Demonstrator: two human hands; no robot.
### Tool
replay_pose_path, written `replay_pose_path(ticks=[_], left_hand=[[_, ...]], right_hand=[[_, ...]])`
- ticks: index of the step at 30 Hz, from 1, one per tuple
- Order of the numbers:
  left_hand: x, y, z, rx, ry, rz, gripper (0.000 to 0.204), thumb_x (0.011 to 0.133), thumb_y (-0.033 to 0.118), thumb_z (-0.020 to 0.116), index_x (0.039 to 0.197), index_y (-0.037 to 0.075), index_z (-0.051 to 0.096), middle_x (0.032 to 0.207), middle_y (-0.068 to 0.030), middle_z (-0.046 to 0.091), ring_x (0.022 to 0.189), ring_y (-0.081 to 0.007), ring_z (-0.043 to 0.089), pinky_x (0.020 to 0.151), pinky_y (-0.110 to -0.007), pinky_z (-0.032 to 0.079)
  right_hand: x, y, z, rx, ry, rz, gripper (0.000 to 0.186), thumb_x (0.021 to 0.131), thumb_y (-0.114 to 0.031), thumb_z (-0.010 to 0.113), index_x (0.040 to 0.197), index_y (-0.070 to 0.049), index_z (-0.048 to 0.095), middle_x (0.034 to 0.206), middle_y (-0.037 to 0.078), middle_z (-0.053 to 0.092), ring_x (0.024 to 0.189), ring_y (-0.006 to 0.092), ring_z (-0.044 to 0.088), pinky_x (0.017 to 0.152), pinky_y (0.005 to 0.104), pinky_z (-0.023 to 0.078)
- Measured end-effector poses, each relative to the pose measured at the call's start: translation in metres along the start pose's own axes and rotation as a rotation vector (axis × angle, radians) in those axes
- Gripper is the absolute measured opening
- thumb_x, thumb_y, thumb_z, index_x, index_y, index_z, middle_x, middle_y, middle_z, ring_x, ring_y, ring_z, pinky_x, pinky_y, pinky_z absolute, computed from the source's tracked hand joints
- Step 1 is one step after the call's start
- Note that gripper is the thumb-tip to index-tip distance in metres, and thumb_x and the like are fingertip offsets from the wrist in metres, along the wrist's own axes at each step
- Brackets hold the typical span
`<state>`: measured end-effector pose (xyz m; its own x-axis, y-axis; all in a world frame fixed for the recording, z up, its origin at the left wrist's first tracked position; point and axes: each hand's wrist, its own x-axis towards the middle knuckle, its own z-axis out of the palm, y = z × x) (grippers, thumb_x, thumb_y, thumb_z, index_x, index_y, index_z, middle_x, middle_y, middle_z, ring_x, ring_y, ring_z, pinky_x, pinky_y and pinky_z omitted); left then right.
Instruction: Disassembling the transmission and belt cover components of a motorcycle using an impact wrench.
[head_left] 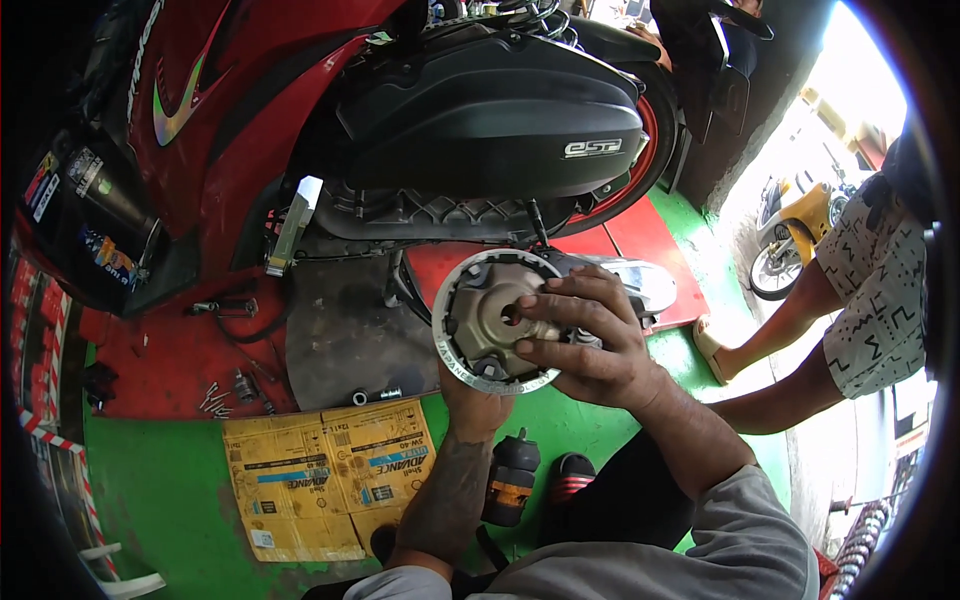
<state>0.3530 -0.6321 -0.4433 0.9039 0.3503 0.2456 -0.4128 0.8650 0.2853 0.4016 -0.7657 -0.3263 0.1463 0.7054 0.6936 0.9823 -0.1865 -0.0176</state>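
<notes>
A round metal scooter variator (482, 312), with a pale lettered rim and a centre hole, is held up in front of the scooter. My left hand (470, 408) supports it from below and behind; its fingers are mostly hidden by the disc. Across the right part of the variator's face lies my right hand (605, 345), fingers bent over the metal beside the hole. Behind my right hand is a silver metal cover (640, 283) on the red platform.
A red scooter (245, 120) with a black engine-side cover (480, 120) stands ahead. Bolts (215, 400), sockets (375, 396) and a black belt (270, 325) lie on the red platform (150, 360). Near me are yellow cardboard (325, 480) and a black cylindrical object (512, 480). Another person's leg (780, 320) is at right.
</notes>
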Motion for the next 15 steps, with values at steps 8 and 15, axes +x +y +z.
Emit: replay_pose_path(ticks=[8, 15], left_hand=[[0.001, 0.016, -0.015, 0.244, -0.044, -0.058, 0.048, 0.097, 0.023, 0.055, 0.139, 0.004, 0.041, 0.135, -0.0134, 0.051, 0.12, -0.0248, 0.056, 0.096, -0.037, 0.053], [-0.002, 0.009, -0.022, 0.265, 0.014, -0.066, 0.055, 0.091, 0.015, 0.062, 0.139, 0.002, 0.039, 0.133, -0.0129, 0.051, 0.118, -0.0238, 0.057, 0.097, -0.038, 0.053]], right_hand=[[0.003, 0.005, 0.012, 0.355, -0.177, 0.257, 0.105, 0.057, -0.046, 0.091, 0.141, -0.011, 0.039, 0.15, 0.022, 0.029, 0.143, 0.0373, 0.027, 0.113, 0.0544, 0.027], [-0.001, 0.01, 0.025, 0.498, -0.061, 0.297, 0.096, 0.056, -0.038, 0.09, 0.134, -0.004, 0.044, 0.142, 0.022, 0.04, 0.134, 0.0369, 0.041, 0.107, 0.0478, 0.037]])
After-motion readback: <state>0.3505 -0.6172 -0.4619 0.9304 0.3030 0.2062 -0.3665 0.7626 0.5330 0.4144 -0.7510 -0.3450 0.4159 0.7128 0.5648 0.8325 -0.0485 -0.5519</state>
